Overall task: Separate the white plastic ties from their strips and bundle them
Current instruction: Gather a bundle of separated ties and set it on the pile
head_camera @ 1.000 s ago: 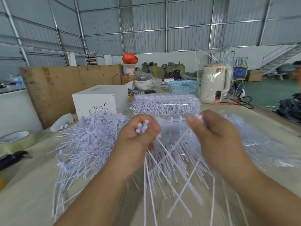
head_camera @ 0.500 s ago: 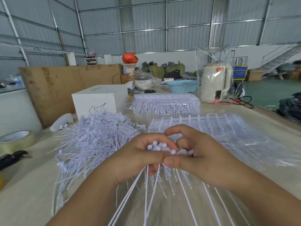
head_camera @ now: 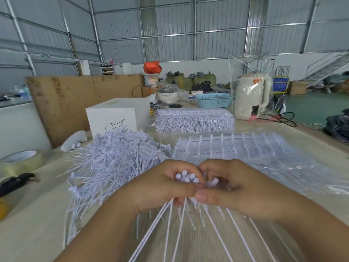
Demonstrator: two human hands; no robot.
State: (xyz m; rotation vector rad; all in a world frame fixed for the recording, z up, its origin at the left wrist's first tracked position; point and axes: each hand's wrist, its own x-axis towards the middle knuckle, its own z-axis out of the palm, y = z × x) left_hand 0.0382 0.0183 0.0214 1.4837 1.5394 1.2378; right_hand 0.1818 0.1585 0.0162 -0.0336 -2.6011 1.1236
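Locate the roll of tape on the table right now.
In the head view the tape roll lies flat at the table's far left edge, left of the loose tie pile and just beyond the black tool.

The ties (head_camera: pixel 113 159) are white. The basket (head_camera: pixel 214 100) is light blue with little holes. The bag (head_camera: pixel 152 66) is orange-red. The surface (head_camera: pixel 37 214) is pale tan.

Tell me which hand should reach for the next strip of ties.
Right. The left hand already grips the gathered bundle of ties, while the right hand sits nearer the unseparated strips, though it pinches ties too.
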